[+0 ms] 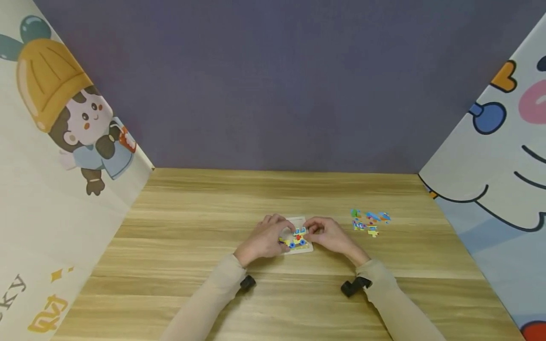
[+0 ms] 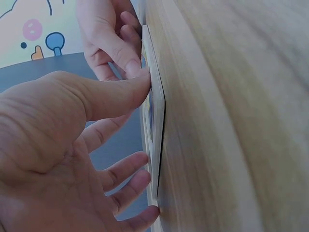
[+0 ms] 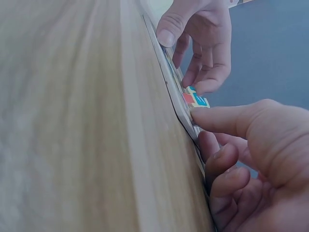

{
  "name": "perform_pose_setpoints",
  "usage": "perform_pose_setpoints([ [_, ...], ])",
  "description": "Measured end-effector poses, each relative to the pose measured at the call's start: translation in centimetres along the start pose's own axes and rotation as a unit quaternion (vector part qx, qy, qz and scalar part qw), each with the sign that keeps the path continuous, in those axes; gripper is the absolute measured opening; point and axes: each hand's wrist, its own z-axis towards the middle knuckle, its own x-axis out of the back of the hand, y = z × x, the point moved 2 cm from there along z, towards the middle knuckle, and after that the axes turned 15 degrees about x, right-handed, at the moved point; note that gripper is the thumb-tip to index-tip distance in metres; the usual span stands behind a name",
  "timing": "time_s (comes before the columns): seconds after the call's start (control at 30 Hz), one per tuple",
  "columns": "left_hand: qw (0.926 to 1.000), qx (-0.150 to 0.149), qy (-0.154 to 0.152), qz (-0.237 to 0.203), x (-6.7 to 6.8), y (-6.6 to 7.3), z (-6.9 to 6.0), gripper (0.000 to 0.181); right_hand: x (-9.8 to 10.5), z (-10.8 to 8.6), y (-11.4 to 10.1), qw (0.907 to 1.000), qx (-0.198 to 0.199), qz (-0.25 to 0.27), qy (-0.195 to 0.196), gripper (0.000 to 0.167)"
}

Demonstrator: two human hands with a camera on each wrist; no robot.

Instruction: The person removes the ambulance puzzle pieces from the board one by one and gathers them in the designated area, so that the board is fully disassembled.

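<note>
A flat puzzle board (image 1: 296, 220) with a pale rim lies on the table between the two hands, a blue-wheeled yellow vehicle (image 1: 292, 243) showing on it. The right hand (image 1: 329, 235) pinches a small puzzle piece (image 3: 197, 99) with blue windows and a red patch; in the right wrist view the piece stands tilted up from the board. On the board's left side, the left hand (image 1: 265, 238) rests its thumb on the near edge, its other fingers loosely spread toward the far side. Fingers hide parts of the board in every view.
Several loose colourful puzzle pieces (image 1: 359, 225) lie on the wooden table (image 1: 192, 213) to the right of the board. A dark panel (image 1: 273, 94) stands behind the table, with cartoon-printed walls at both sides.
</note>
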Motion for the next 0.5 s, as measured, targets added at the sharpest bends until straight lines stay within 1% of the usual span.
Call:
perform_pose_setpoints([
  [0.23,0.9999,0.003,-0.003,-0.010,0.07,-0.09,-0.05,0.045,-0.30,0.09,0.00,0.9997,-0.004,-0.004,0.022,0.025],
  [0.37,0.9999,0.006,-0.004,-0.007,-0.02,-0.13,-0.07,0.047,-0.40,0.09,0.32,0.9988,-0.033,0.003,0.037,0.022],
  [0.5,1.0000,0.004,-0.004,-0.005,-0.13,-0.14,-0.02,0.049,-0.42,-0.01,0.55,0.9968,-0.059,0.027,0.047,0.021],
])
